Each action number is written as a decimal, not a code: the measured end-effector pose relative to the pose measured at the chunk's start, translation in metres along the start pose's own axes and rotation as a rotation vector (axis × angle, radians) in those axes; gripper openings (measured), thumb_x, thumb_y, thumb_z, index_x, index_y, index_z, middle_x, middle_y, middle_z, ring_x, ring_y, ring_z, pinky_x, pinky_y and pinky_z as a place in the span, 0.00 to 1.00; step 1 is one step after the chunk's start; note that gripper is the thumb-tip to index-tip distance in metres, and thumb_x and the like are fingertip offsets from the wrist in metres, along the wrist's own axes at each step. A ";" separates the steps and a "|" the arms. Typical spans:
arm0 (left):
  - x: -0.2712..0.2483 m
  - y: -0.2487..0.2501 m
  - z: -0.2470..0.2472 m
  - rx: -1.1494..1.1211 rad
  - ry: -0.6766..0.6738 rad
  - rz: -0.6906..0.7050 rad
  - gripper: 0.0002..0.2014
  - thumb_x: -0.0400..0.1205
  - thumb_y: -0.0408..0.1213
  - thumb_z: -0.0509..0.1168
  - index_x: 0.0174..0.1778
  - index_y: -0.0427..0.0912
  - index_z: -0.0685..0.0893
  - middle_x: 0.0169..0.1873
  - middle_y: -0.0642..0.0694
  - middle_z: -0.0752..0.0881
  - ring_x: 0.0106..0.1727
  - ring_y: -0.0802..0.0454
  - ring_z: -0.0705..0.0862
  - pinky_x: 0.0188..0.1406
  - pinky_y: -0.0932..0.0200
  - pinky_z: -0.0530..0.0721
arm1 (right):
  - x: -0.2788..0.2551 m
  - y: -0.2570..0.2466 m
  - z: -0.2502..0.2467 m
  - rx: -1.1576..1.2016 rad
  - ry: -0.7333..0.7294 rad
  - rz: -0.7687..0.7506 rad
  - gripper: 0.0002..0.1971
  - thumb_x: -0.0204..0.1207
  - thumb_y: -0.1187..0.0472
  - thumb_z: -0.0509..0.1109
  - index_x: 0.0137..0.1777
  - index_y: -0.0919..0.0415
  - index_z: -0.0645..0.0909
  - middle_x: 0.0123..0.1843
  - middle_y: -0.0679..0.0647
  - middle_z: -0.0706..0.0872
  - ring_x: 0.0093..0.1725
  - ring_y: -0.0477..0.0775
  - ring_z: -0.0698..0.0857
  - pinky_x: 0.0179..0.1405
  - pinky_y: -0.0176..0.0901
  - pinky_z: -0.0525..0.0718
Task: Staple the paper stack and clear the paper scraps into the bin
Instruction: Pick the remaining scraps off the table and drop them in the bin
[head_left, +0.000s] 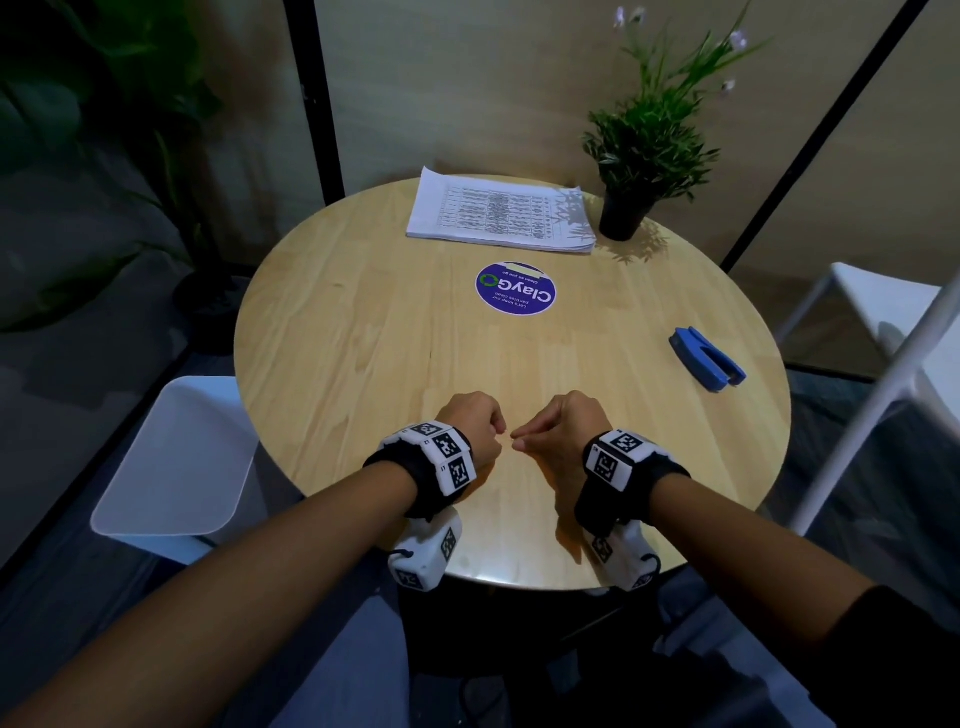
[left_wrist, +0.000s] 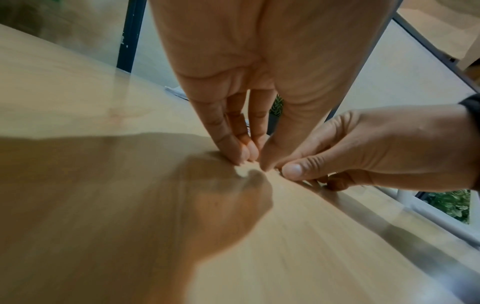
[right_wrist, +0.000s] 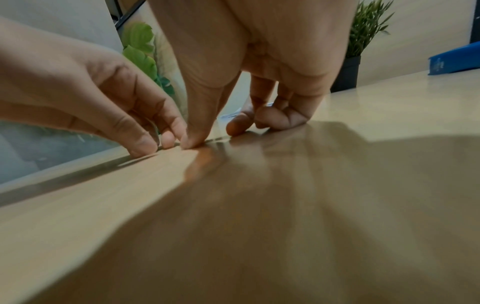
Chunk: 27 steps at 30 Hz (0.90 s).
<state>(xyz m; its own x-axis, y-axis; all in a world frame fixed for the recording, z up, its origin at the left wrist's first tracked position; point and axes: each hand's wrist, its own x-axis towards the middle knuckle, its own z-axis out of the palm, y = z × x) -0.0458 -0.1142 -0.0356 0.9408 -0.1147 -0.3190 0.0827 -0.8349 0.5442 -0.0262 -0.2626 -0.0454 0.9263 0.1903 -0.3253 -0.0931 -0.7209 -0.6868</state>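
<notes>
Hands are meeting at the near edge of the round wooden table (head_left: 332, 332), fingertips almost touching each other. The left hand (head_left: 470, 423) is resting on the tabletop with its fingers curled down and bunched, tips pressing on the wood; in the left wrist view a tiny pale speck (left_wrist: 240, 171) is lying right under those tips, too small to say whether it is a paper scrap. The right hand (head_left: 563, 423) is likewise curled, thumb and forefinger drawn together close to the surface as in a pinch, but whether anything is actually caught between them cannot be told.

The paper stack (head_left: 501, 213) is lying flat at the far side of the table, printed side up, well apart from both hands and just beside a small potted plant (head_left: 636, 156) in a black pot. The blue stapler (head_left: 706, 357) is sitting on the right part of the table, untouched, between the plant and the near edge. A round purple sticker (head_left: 515, 290) is showing at the table's middle. A white bin (head_left: 179, 462) is standing on the floor to the left of the table, and a white chair (head_left: 883, 312) is standing to the right.
</notes>
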 end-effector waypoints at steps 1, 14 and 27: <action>0.000 0.000 0.000 -0.004 0.001 -0.004 0.12 0.77 0.28 0.66 0.55 0.41 0.87 0.54 0.42 0.87 0.56 0.45 0.85 0.56 0.55 0.83 | 0.000 0.000 0.001 -0.002 0.002 0.001 0.07 0.65 0.61 0.81 0.42 0.58 0.92 0.41 0.53 0.93 0.46 0.52 0.89 0.50 0.40 0.85; 0.001 -0.003 -0.002 0.053 -0.009 0.036 0.10 0.78 0.28 0.66 0.52 0.41 0.88 0.54 0.43 0.88 0.54 0.46 0.86 0.54 0.57 0.83 | -0.005 -0.003 -0.005 -0.125 -0.048 -0.020 0.04 0.73 0.63 0.73 0.38 0.58 0.87 0.40 0.52 0.89 0.39 0.45 0.82 0.44 0.36 0.79; 0.016 0.013 0.002 0.066 -0.022 0.067 0.07 0.75 0.36 0.73 0.47 0.40 0.89 0.49 0.42 0.89 0.53 0.44 0.86 0.46 0.59 0.79 | 0.004 -0.004 -0.020 -0.219 -0.009 0.026 0.08 0.69 0.60 0.78 0.48 0.58 0.90 0.47 0.54 0.90 0.44 0.47 0.86 0.43 0.33 0.82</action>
<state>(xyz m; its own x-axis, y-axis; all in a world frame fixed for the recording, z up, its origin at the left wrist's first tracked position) -0.0308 -0.1279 -0.0355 0.9358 -0.1830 -0.3013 -0.0028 -0.8587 0.5125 -0.0148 -0.2718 -0.0310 0.9211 0.1752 -0.3478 -0.0343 -0.8531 -0.5206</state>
